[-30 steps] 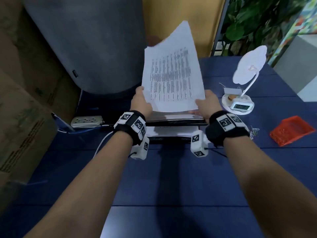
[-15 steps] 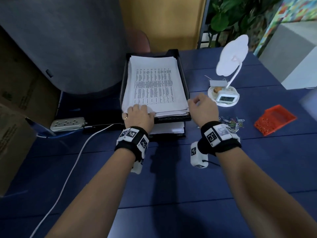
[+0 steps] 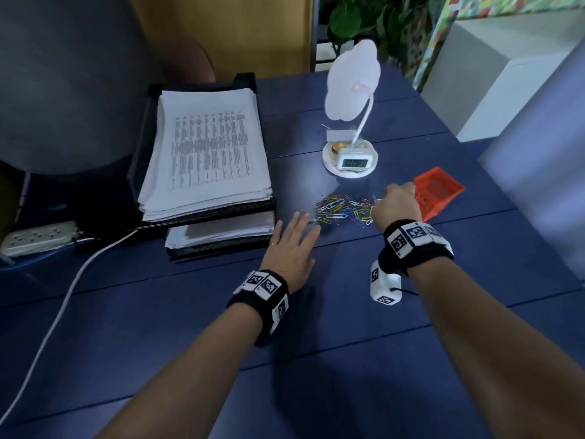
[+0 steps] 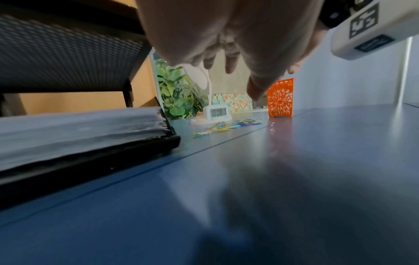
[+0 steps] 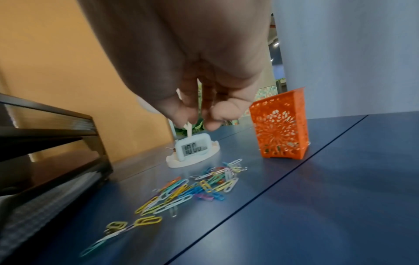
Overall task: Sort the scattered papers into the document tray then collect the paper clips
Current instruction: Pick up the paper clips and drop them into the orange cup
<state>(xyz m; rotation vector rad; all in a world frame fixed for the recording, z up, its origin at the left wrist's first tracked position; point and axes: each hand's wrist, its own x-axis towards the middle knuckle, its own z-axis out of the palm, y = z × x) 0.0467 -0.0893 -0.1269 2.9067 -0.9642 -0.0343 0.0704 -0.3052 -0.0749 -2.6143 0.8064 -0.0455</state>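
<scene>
Papers lying stacked in document tray. Paper clips spreading left-right on counter, sitting between hands. Left hand hovering flat, fingers spread, at pile's left end. Right hand hanging loosely curled, holding nothing, at right end beside orange basket, seeming nearer.

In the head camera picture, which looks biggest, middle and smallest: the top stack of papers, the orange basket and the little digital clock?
Largest to smallest as they look in the head view:
1. The top stack of papers, by far.
2. The orange basket.
3. The digital clock.
The basket lies nearer the camera than the clock, so that gap may be slightly exaggerated.
</scene>
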